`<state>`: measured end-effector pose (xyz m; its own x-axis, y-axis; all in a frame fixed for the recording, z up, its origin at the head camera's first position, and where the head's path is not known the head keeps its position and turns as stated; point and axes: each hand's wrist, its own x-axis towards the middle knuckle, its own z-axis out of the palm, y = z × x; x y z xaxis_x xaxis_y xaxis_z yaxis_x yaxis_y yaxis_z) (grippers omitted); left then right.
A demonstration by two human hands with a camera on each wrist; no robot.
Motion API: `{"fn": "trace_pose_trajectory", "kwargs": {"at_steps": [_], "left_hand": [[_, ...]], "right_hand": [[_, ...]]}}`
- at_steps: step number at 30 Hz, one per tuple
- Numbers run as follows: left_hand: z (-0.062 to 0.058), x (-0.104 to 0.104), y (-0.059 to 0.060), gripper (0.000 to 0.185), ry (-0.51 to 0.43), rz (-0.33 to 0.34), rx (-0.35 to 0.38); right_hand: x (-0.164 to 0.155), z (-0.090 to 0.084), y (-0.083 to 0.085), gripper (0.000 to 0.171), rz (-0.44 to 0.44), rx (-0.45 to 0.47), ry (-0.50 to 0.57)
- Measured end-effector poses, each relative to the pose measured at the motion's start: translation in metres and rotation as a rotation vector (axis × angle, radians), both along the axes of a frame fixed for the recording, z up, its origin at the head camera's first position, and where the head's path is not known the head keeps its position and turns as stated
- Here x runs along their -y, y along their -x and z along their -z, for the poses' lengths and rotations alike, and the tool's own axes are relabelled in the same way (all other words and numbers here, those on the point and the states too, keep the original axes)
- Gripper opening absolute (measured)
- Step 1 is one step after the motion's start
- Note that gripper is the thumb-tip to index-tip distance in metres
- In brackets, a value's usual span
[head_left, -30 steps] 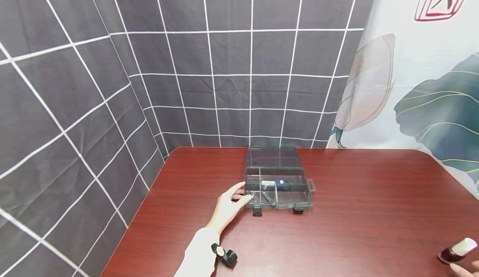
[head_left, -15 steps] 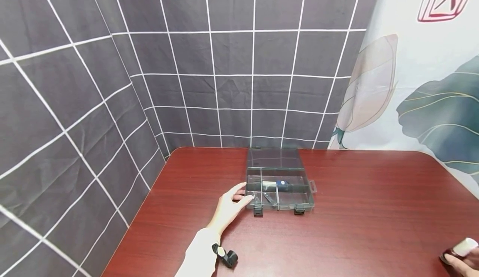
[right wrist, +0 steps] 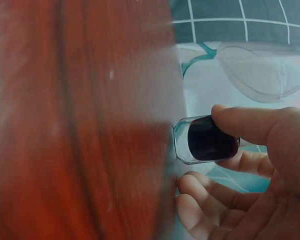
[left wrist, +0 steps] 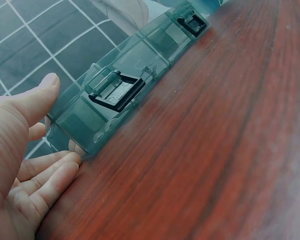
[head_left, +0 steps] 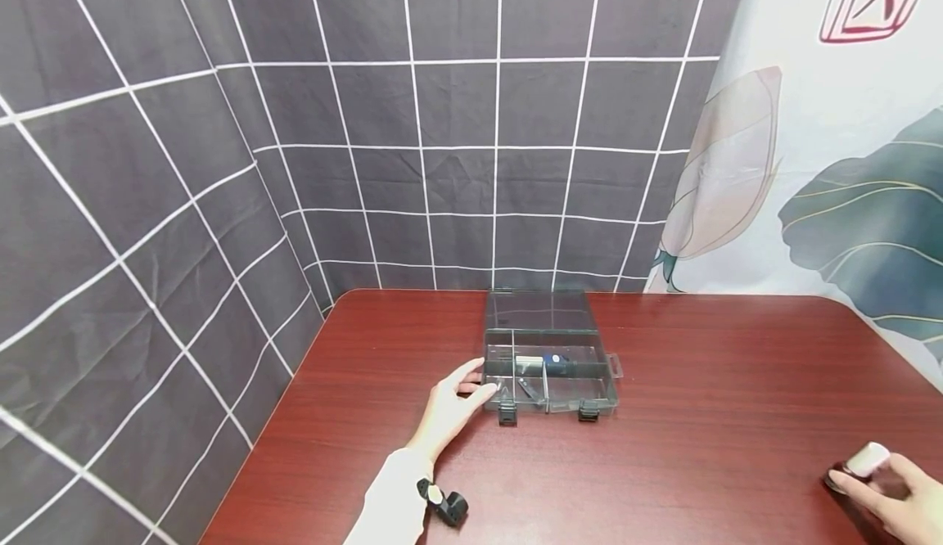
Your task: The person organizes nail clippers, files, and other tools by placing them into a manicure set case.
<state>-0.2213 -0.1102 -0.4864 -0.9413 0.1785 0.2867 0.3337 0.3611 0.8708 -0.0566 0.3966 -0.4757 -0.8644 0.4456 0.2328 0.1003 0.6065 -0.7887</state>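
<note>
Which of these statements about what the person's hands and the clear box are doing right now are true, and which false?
1. The left hand touches the clear box at its left front corner. True.
2. The box's lid is shut. False: it stands open.
3. The right hand holds a small dark bottle. True.
4. The bottle lies inside the box. False: it is far to the right, in the right hand, over the table.
</note>
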Motion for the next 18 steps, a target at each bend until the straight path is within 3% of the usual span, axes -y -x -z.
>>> {"fn": "trace_pose_trajectory", "kwargs": {"at_steps": [3, 5, 12, 18], "left_hand": [[0.000, 0.000, 0.000, 0.052, -0.001, -0.003, -0.002], [0.000, 0.000, 0.000, 0.052, 0.001, -0.003, -0.002], [0.000, 0.000, -0.001, 0.053, 0.002, 0.005, -0.009], [0.000, 0.001, 0.000, 0.053, 0.001, 0.010, -0.003]], "right_hand": [[0.000, -0.002, 0.006, 0.025, -0.015, 0.080, -0.151], [0.000, -0.003, 0.011, 0.020, -0.044, 0.063, -0.232], [0.005, -0.010, 0.024, 0.029, -0.099, 0.123, -0.464], [0.012, -0.019, 0.028, 0.028, -0.187, 0.086, -0.479]]}}
